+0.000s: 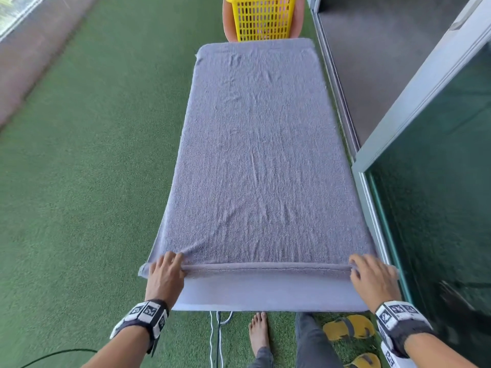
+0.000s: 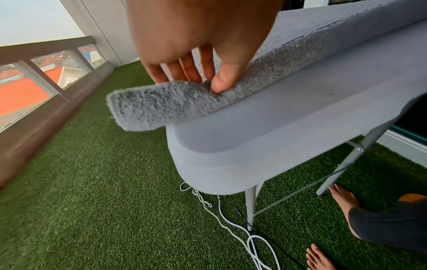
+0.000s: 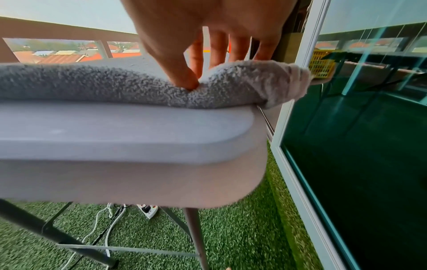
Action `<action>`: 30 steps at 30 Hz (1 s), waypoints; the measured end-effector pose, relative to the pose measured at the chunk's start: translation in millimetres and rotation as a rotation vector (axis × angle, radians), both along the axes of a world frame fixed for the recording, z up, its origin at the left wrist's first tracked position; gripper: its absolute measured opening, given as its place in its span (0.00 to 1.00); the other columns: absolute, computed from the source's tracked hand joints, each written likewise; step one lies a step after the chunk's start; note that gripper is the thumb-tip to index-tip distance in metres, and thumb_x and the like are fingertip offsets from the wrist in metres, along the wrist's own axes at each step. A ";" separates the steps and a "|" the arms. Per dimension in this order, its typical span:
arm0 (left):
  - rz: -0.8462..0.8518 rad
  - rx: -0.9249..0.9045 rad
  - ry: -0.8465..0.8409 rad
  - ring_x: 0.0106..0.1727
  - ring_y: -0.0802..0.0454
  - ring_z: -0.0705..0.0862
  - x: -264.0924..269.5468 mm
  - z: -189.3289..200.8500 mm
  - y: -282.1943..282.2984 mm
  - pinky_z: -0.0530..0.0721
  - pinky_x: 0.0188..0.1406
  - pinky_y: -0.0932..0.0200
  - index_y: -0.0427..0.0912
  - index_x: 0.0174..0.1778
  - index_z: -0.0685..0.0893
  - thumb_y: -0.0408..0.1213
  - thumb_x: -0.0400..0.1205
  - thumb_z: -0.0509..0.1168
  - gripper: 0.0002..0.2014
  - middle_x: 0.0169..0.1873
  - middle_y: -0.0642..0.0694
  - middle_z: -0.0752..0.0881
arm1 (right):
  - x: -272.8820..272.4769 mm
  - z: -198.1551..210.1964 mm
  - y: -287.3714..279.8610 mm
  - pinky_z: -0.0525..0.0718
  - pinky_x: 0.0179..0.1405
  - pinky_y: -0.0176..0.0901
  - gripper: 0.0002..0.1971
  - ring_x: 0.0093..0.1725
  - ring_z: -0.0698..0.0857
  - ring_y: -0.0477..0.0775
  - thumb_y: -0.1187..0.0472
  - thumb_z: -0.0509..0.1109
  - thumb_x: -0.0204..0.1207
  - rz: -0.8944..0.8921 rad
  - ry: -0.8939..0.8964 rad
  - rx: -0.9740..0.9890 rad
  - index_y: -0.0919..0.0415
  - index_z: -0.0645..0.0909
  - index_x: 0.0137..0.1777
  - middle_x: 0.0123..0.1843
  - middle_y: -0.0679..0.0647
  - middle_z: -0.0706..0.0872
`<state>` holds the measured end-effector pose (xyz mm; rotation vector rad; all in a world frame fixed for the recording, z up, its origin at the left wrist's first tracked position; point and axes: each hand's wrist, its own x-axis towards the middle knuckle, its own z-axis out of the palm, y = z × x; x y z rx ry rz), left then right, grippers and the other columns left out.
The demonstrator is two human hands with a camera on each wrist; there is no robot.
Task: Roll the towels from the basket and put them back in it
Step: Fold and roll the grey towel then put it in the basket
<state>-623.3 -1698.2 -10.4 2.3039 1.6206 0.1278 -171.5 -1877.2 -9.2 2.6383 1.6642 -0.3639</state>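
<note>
A grey towel (image 1: 259, 155) lies spread along the table (image 1: 265, 296), its near edge turned into a thin first roll that the left hand (image 1: 166, 274) and right hand (image 1: 372, 277) each pinch at an end, while the yellow basket (image 1: 261, 18) stands beyond the far end.

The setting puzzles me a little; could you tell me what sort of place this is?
Probably a home balcony: artificial grass covers the floor, a glass railing overlooks rooftops, and a sliding glass door runs beside the folding table.
</note>
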 end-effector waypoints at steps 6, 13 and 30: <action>-0.065 -0.055 0.001 0.40 0.55 0.71 -1.0 -17.5 -2.4 0.83 0.43 0.55 0.41 0.59 0.79 0.24 0.67 0.71 0.24 0.41 0.51 0.77 | -7.0 -3.2 7.8 0.77 0.38 0.47 0.19 0.40 0.74 0.52 0.69 0.72 0.59 0.041 0.079 -0.132 0.49 0.68 0.41 0.40 0.45 0.71; -0.051 -0.001 -0.060 0.36 0.51 0.77 -3.4 -17.9 -4.4 0.77 0.37 0.59 0.45 0.38 0.80 0.15 0.63 0.72 0.20 0.36 0.51 0.83 | 1.4 -11.6 1.8 0.80 0.62 0.58 0.18 0.57 0.84 0.59 0.74 0.74 0.65 -0.042 0.158 0.036 0.61 0.87 0.55 0.55 0.53 0.88; -0.058 0.015 0.046 0.42 0.50 0.75 14.4 -11.5 -0.7 0.83 0.42 0.52 0.43 0.47 0.77 0.18 0.60 0.68 0.23 0.43 0.47 0.81 | -3.1 -1.0 18.2 0.81 0.47 0.52 0.19 0.45 0.79 0.54 0.65 0.77 0.58 0.064 0.098 -0.082 0.52 0.77 0.47 0.45 0.49 0.79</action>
